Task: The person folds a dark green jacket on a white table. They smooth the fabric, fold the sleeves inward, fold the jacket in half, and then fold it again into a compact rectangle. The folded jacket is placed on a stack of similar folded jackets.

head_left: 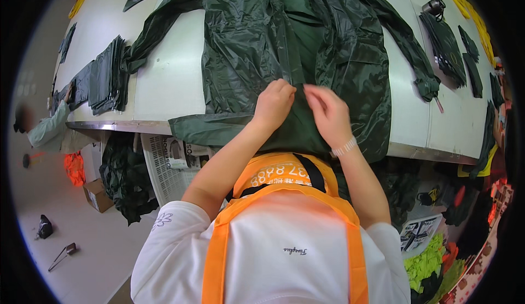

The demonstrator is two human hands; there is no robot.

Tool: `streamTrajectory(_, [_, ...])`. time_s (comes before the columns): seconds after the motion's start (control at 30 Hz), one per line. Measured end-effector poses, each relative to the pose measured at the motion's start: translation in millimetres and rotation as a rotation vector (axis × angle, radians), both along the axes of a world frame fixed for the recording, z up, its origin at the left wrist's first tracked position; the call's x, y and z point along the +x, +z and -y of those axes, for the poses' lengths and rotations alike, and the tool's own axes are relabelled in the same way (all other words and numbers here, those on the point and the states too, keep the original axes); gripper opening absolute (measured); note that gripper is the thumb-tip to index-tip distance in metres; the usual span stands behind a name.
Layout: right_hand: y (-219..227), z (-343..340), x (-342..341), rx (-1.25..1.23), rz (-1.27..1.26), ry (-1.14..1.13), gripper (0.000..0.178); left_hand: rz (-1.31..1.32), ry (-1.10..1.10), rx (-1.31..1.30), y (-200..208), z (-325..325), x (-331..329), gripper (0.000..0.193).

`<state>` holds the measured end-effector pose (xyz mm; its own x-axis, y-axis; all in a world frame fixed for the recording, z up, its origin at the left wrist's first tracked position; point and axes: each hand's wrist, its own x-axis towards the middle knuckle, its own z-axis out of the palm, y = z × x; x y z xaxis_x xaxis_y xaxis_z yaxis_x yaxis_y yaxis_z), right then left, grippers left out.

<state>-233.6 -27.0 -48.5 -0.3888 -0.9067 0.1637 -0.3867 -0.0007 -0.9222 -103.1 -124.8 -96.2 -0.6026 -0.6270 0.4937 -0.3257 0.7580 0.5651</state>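
The left hand (pixel 274 104) pinches a glossy dark-green fabric jacket (pixel 235 58), likely light, slippery, best gripped by hems; the right hand (pixel 330 111) blurs, grip unclear.

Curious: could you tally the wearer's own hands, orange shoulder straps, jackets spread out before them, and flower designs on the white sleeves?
Hands: 2, left hand and right hand
Orange shoulder straps: 2
Dark green jacket: 1
Flower design: 1
Total: 6

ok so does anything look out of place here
Two things on the floor at left: a long-handled object and a small black bundle, lying loose. Also, a dark green flap juts sideways past the jacket, looking askew. I see no spill.
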Motion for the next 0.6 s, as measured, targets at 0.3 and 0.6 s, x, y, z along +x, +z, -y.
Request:
streamTrajectory(0.3, [-69, 74, -7, 0.497, 0.531, 0.07, 0.021, -0.007, -0.093, -0.163, 23, -32, 16, 0.012])
streamTrajectory(0.6, [-51, 65, 27, 0.421, 0.685, 0.075, 0.015, -0.817, -0.06, 1.969, -41, -16, 45, 0.049])
